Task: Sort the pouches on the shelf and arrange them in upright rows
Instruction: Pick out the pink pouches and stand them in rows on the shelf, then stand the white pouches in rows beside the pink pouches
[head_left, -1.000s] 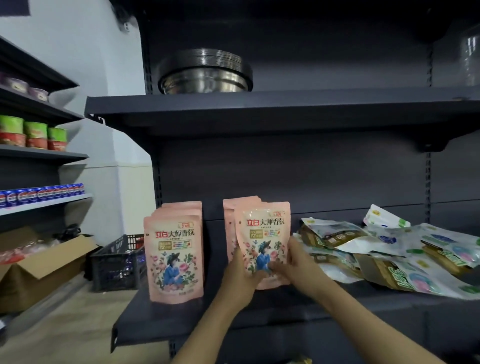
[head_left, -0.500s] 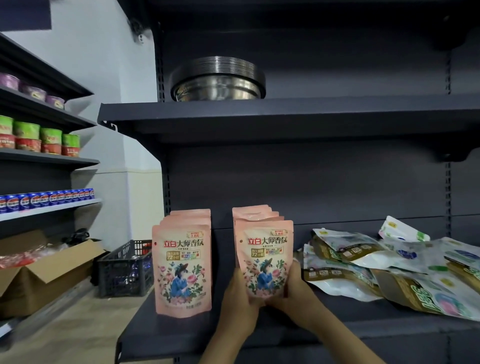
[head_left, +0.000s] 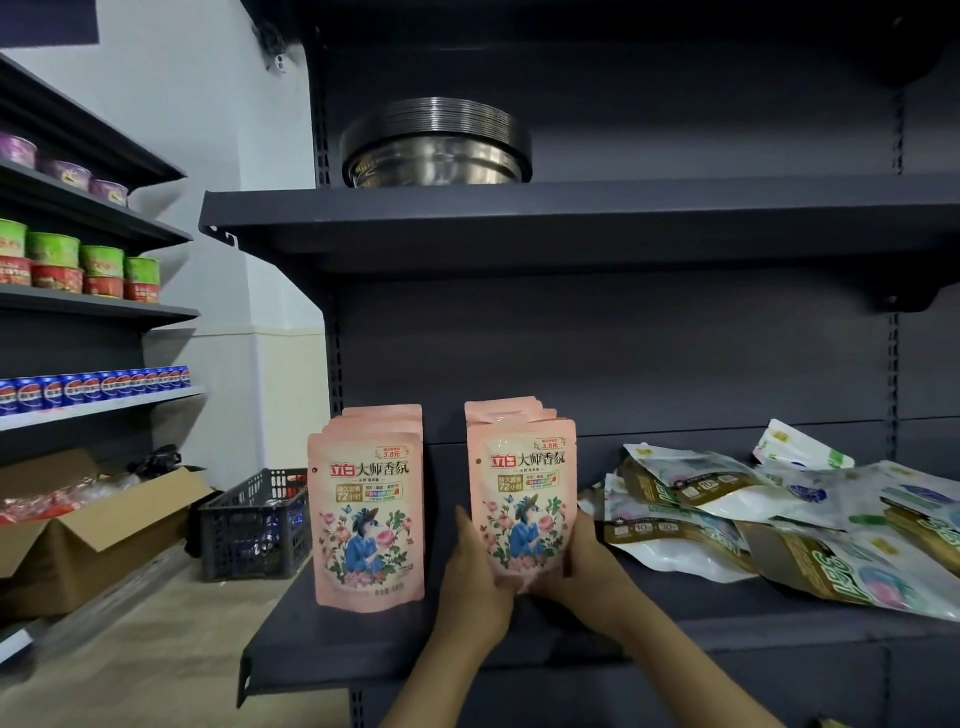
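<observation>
Two upright rows of pink pouches stand on the dark shelf (head_left: 332, 642). The left row (head_left: 368, 519) stands alone, untouched. My left hand (head_left: 475, 577) and my right hand (head_left: 582, 566) grip the lower sides of the front pink pouch (head_left: 522, 493) of the right row, which stands upright against the pouches behind it. To the right lies a loose heap of white, green and gold pouches (head_left: 769, 514), flat and overlapping.
A stack of steel bowls (head_left: 436, 143) sits on the shelf above. To the left a side rack holds cup noodles (head_left: 78, 262) and blue cans (head_left: 93, 387). A black crate (head_left: 254, 525) and an open cardboard box (head_left: 93, 525) stand on the floor.
The front pouch of the right row has been set straighter and pushed back against its row, with both hands sliding lower on it. The view has shifted slightly.
</observation>
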